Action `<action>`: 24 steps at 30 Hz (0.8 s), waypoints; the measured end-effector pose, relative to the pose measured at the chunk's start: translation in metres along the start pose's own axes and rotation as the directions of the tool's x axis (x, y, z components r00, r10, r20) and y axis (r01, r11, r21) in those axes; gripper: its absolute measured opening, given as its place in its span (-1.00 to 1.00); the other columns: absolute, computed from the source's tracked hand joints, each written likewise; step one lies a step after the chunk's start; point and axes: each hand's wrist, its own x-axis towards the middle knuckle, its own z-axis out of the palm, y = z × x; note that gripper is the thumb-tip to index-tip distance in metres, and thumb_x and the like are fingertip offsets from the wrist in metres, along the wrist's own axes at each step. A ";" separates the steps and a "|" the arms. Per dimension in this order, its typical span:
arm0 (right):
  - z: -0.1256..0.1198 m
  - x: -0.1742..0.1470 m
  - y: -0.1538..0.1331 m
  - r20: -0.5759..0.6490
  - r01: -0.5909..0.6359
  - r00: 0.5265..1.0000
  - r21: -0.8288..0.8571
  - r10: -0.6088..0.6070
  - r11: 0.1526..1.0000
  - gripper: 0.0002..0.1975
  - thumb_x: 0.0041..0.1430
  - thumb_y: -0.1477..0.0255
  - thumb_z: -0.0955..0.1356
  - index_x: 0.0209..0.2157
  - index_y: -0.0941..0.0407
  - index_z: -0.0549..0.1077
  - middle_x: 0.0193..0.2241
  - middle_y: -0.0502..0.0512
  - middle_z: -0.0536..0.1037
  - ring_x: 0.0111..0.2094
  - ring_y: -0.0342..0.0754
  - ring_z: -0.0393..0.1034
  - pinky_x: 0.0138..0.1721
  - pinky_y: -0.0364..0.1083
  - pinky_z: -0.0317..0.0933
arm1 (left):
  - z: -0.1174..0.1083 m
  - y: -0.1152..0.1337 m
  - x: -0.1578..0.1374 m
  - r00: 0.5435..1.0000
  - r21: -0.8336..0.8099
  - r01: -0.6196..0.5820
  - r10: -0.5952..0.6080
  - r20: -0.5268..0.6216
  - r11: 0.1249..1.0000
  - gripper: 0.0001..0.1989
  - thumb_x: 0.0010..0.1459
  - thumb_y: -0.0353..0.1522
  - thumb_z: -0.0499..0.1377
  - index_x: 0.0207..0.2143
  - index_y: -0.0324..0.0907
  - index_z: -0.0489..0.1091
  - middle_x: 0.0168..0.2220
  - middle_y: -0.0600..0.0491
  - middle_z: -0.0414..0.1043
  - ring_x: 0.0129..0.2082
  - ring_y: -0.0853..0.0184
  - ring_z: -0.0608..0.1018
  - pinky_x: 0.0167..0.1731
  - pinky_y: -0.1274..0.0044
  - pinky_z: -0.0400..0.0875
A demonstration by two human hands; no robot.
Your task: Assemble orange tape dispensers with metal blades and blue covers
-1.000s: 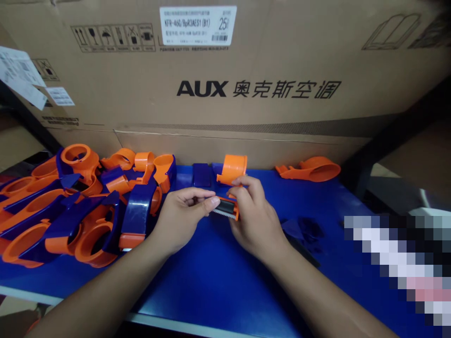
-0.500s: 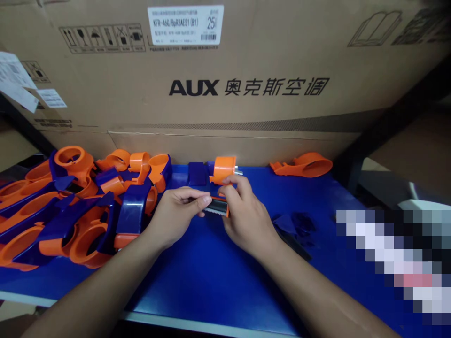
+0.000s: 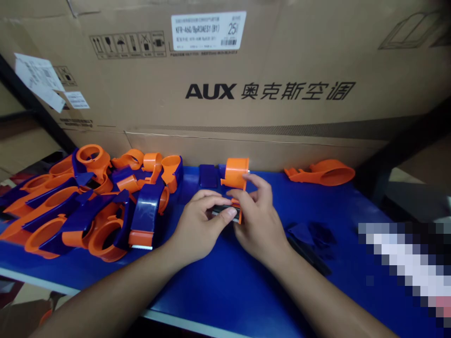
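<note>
My left hand (image 3: 199,227) pinches a dark strip with a toothed metal blade edge (image 3: 219,211), thumb on top and fingers behind. My right hand (image 3: 262,223) is curled round an orange plastic tape dispenser part (image 3: 240,215), mostly hidden by its fingers. The strip lies against the orange end, between both hands. Just behind the right fingertips is an orange ring-shaped piece (image 3: 237,171); whether it joins the held part I cannot tell. A dark blue plastic piece (image 3: 208,176) lies left of it.
Orange and blue tape dispensers (image 3: 105,234) are heaped on the left of the blue tabletop (image 3: 197,291). An orange dispenser half (image 3: 326,172) lies at the back right, with small dark blue parts (image 3: 312,234) nearer. A large cardboard box (image 3: 148,103) stands behind.
The view has shifted, so the scene sits further right. My left thumb and fingers have moved further over the toothed strip, closer to my right hand, covering more of it.
</note>
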 end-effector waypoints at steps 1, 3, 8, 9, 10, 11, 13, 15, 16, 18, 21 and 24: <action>0.000 0.000 -0.001 -0.020 -0.030 0.999 -0.010 0.029 1.000 -0.45 0.13 0.60 0.36 0.16 0.04 0.37 0.40 0.46 0.03 -0.14 0.14 0.52 -0.21 0.25 0.54 | 0.000 0.000 0.000 1.000 -0.009 -0.008 0.008 0.007 1.000 -0.84 0.21 -0.35 0.38 -0.15 -0.06 0.68 -0.02 -0.07 0.58 -0.02 0.17 0.61 0.02 0.33 0.51; 0.000 0.000 -0.002 -0.032 -0.107 0.994 -0.007 0.106 0.994 -0.23 0.08 0.60 0.38 0.34 0.02 0.25 0.43 0.54 -0.06 -0.14 0.19 0.54 -0.18 0.31 0.52 | 0.000 0.000 0.001 1.000 -0.007 -0.024 0.024 0.017 1.000 -0.86 0.20 -0.34 0.40 -0.17 -0.05 0.70 -0.05 -0.06 0.61 -0.02 0.15 0.62 0.04 0.30 0.51; -0.004 0.001 -0.004 0.242 -0.254 0.955 0.370 0.171 0.894 -0.03 0.11 0.61 0.33 0.51 -0.01 -0.07 -0.12 0.21 0.57 -0.41 0.01 0.50 -0.37 0.04 0.47 | -0.006 -0.002 0.003 0.999 0.043 -0.050 0.050 -0.001 0.998 -0.86 0.17 -0.33 0.42 -0.19 -0.02 0.72 -0.10 -0.04 0.62 -0.05 0.16 0.63 0.02 0.30 0.53; -0.005 0.002 -0.005 0.305 -0.284 0.942 0.508 0.139 0.813 -0.05 0.13 0.59 0.33 0.50 -0.03 -0.05 -0.18 0.14 0.57 -0.44 -0.03 0.47 -0.40 0.00 0.45 | -0.008 -0.002 0.004 0.999 0.039 -0.052 0.052 -0.001 0.998 -0.85 0.17 -0.33 0.42 -0.18 -0.01 0.72 -0.09 -0.04 0.61 -0.08 0.17 0.63 -0.02 0.32 0.54; -0.005 0.002 -0.007 0.345 -0.315 0.933 0.637 0.104 0.703 -0.11 0.16 0.55 0.34 0.47 -0.05 -0.01 -0.18 0.10 0.56 -0.43 -0.05 0.46 -0.42 -0.04 0.44 | -0.009 -0.003 0.004 0.999 0.022 -0.051 0.051 0.004 0.998 -0.84 0.17 -0.32 0.41 -0.17 -0.01 0.71 -0.08 -0.04 0.60 -0.12 0.19 0.63 -0.09 0.35 0.56; -0.005 0.002 -0.009 0.372 -0.343 0.926 0.749 0.069 0.567 -0.21 0.22 0.48 0.34 0.44 -0.06 0.06 -0.14 0.10 0.54 -0.39 -0.06 0.47 -0.41 -0.05 0.44 | -0.010 -0.003 0.004 0.999 -0.002 -0.046 0.046 0.017 0.999 -0.84 0.19 -0.30 0.40 -0.16 -0.01 0.71 -0.07 -0.04 0.58 -0.18 0.22 0.63 -0.16 0.38 0.57; -0.004 0.003 -0.014 0.371 -0.382 0.923 0.862 0.101 0.333 -0.48 0.40 0.25 0.27 0.34 -0.07 0.17 -0.13 0.10 0.50 -0.35 -0.07 0.46 -0.42 -0.08 0.43 | -0.011 -0.002 0.003 0.997 -0.036 -0.041 0.043 0.061 0.998 -0.83 0.26 -0.24 0.35 -0.15 -0.04 0.70 -0.05 -0.05 0.51 -0.27 0.29 0.60 -0.28 0.43 0.57; -0.004 0.004 -0.020 0.374 -0.407 0.912 0.874 0.168 0.267 -0.59 0.46 0.08 0.25 0.20 -0.05 0.30 -0.19 0.03 0.47 -0.48 -0.17 0.36 -0.50 -0.14 0.35 | -0.010 0.001 0.002 0.993 -0.010 -0.075 0.076 0.094 0.997 -0.76 0.34 -0.17 0.26 -0.20 -0.07 0.70 -0.08 -0.05 0.45 -0.27 0.30 0.57 -0.28 0.44 0.56; -0.005 0.005 -0.022 0.380 -0.416 0.908 0.869 0.178 0.268 -0.61 0.44 0.06 0.28 0.15 -0.05 0.32 -0.24 -0.02 0.45 -0.53 -0.21 0.31 -0.53 -0.16 0.32 | -0.009 0.003 0.001 0.990 0.022 -0.112 0.109 0.094 0.993 -0.71 0.37 -0.15 0.22 -0.26 -0.09 0.69 -0.11 -0.05 0.43 -0.22 0.28 0.55 -0.24 0.44 0.56; -0.006 0.006 -0.025 0.391 -0.426 0.902 0.871 0.182 0.243 -0.64 0.42 0.05 0.33 0.08 -0.06 0.34 -0.34 -0.10 0.39 -0.61 -0.25 0.23 -0.60 -0.20 0.23 | -0.006 0.005 -0.003 0.978 0.072 -0.194 0.187 0.087 0.978 -0.60 0.42 -0.11 0.15 -0.32 -0.10 0.66 -0.17 -0.05 0.40 -0.15 0.24 0.51 -0.13 0.44 0.52; -0.010 0.010 -0.025 0.396 -0.434 0.894 0.882 0.210 0.185 -0.74 0.42 0.14 0.35 0.03 -0.07 0.34 -0.44 -0.17 0.32 -0.65 -0.27 0.15 -0.65 -0.25 0.13 | 0.000 0.002 -0.008 0.971 0.022 -0.233 0.232 0.050 0.972 -0.58 0.43 -0.03 0.09 -0.07 -0.08 0.62 -0.08 -0.07 0.42 -0.10 0.23 0.49 -0.07 0.43 0.48; -0.016 0.015 -0.020 0.343 -0.395 0.898 0.903 0.275 0.167 -0.77 0.40 0.21 0.36 0.02 -0.08 0.34 -0.44 -0.16 0.32 -0.64 -0.26 0.17 -0.67 -0.27 0.08 | 0.005 -0.007 -0.010 0.980 -0.087 -0.120 0.104 -0.172 0.989 -0.52 0.41 -0.02 0.13 0.26 0.01 0.34 0.06 -0.06 0.41 -0.20 0.30 0.53 -0.20 0.47 0.50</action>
